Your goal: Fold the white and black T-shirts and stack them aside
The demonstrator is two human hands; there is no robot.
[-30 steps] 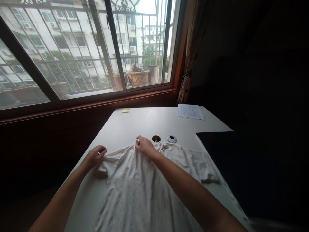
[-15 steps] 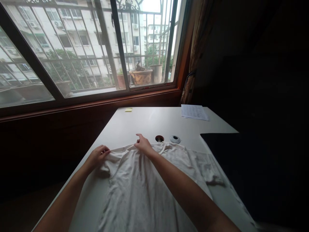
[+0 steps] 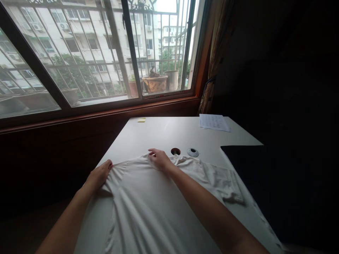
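A white T-shirt (image 3: 148, 204) lies spread over the white table (image 3: 164, 132), its neck end toward the far side. My left hand (image 3: 100, 173) is closed on the left sleeve at the table's left edge and pulls the cloth taut. Near the collar, my right hand (image 3: 159, 159) pinches the shoulder of the shirt, thumb and fingers together. Creases fan out from the left grip. The shirt's other sleeve lies flat and wrinkled on the right. My right forearm hides part of the shirt's middle.
Beyond the collar are a round cable hole (image 3: 175, 151) and its grey cover (image 3: 193, 152). Printed papers (image 3: 214, 122) lie at the far right, a yellow sticky note (image 3: 141, 120) at the far left. A dark sheet (image 3: 251, 176) covers the right side. A barred window stands behind.
My left hand has moved left and closed on the sleeve, stretching the cloth. The right hand's raised finger has come down onto the shoulder. Wrinkles across the shirt's left part have smoothed.
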